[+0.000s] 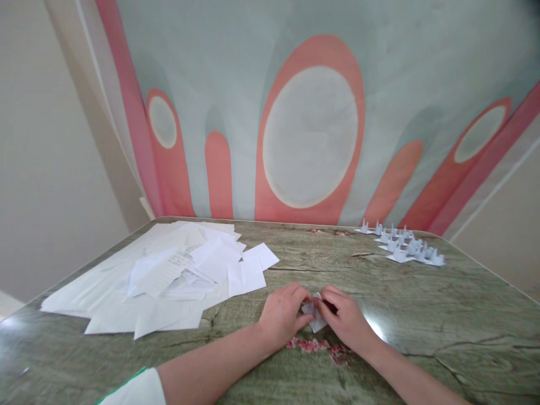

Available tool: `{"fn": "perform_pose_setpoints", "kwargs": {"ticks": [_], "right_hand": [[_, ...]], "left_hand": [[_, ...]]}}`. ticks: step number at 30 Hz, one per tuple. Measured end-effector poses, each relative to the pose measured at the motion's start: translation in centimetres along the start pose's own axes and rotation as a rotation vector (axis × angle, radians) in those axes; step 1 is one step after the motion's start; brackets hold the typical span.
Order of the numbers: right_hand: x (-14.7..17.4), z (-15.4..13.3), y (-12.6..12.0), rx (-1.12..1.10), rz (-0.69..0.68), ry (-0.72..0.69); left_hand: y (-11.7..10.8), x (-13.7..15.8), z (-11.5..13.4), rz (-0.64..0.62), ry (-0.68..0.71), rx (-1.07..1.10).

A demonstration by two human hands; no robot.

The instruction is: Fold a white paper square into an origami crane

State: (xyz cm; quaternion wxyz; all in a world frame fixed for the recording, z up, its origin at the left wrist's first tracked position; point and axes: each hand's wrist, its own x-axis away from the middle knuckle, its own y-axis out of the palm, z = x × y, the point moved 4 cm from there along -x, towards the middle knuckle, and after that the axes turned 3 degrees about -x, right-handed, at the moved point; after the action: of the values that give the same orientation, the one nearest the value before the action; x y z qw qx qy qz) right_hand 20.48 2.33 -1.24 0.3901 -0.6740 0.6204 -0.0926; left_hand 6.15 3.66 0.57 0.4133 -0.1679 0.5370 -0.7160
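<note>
Near the front middle of the table, a small folded piece of white paper (pixel 317 323) is held between my two hands. My left hand (pixel 283 314) pinches its left side with thumb and fingers. On the other side, my right hand (pixel 343 315) grips the upper right part, thumb pressed against the paper. The fingers cover much of the paper, so its full shape is hidden. Both hands are close to the tabletop; whether the paper touches it I cannot tell.
A wide heap of loose white paper sheets (pixel 169 275) covers the table's left side, some with writing. Several folded white paper cranes (pixel 399 254) stand in rows at the back right. The wood-patterned table (pixel 422 315) meets a painted wall (pixel 240 185) behind.
</note>
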Motion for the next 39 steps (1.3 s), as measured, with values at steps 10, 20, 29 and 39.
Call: {"fn": "perform_pose_setpoints", "kwargs": {"ticks": [10,20,29,39], "right_hand": [[0.0,-0.2,-0.1,-0.071,-0.012,-0.013],[0.4,-0.8,-0.4,-0.039,-0.034,-0.021],[0.5,-0.4,0.0,0.068,-0.016,-0.017],[0.5,-0.4,0.0,0.049,-0.049,-0.065]], "left_hand": [[0.0,-0.1,-0.1,-0.010,0.040,0.006],[0.5,-0.2,-0.3,-0.003,0.047,0.022],[0.3,-0.2,-0.4,0.002,0.042,0.100],[-0.2,-0.4,-1.0,0.059,0.009,0.384]]}}
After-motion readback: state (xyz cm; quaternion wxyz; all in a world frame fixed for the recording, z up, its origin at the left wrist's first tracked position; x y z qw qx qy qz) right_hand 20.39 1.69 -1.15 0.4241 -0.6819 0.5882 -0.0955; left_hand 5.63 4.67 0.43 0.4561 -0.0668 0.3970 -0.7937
